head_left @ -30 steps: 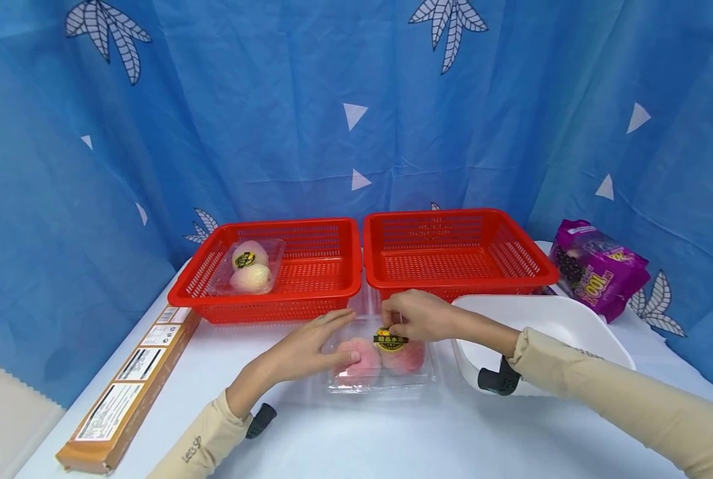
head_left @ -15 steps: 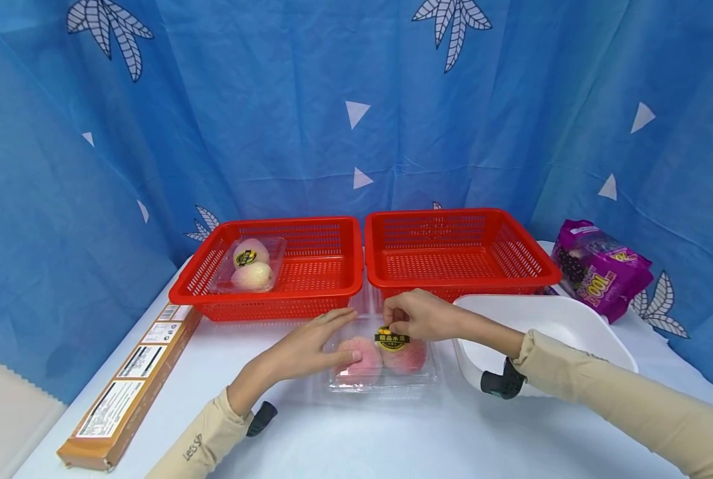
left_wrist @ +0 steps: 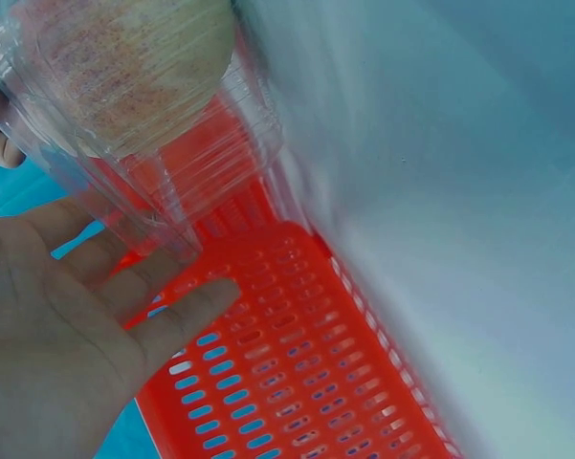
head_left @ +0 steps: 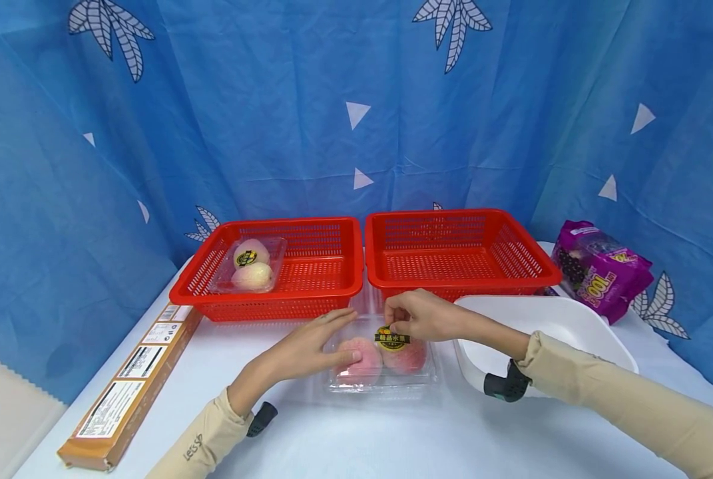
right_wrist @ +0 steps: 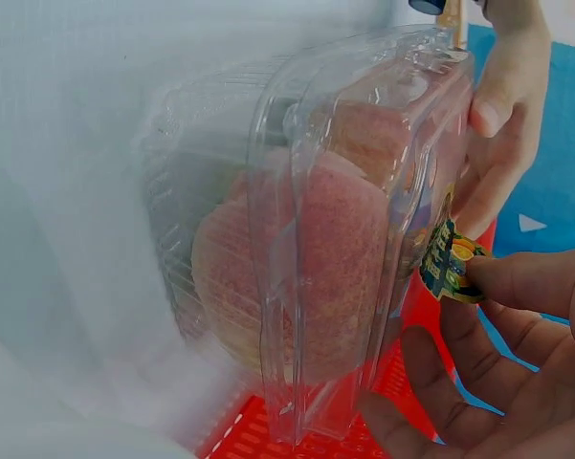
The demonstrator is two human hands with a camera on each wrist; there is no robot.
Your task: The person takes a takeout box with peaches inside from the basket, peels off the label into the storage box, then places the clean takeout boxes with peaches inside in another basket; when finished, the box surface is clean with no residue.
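A clear plastic clamshell box [head_left: 380, 384] holding pink peaches [right_wrist: 306, 258] lies on the white table in front of me. My left hand [head_left: 302, 349] rests on its left side with the fingers extended; in the left wrist view several fingers are straight beside the box wall. With thumb and fingertip my right hand [head_left: 419, 316] pinches the edge of a round black-and-gold sticker [right_wrist: 448, 263] on the lid. In the right wrist view part of that sticker stands away from the plastic, towards the thumb. Peach shapes show through the lid under both hands.
Two red baskets [head_left: 272, 309] stand side by side behind the box; the left one contains another clamshell of peaches [head_left: 252, 265]. To the right are a white tub [head_left: 536, 313] and a purple bag [head_left: 602, 273]. A long brown carton [head_left: 128, 392] lies at left.
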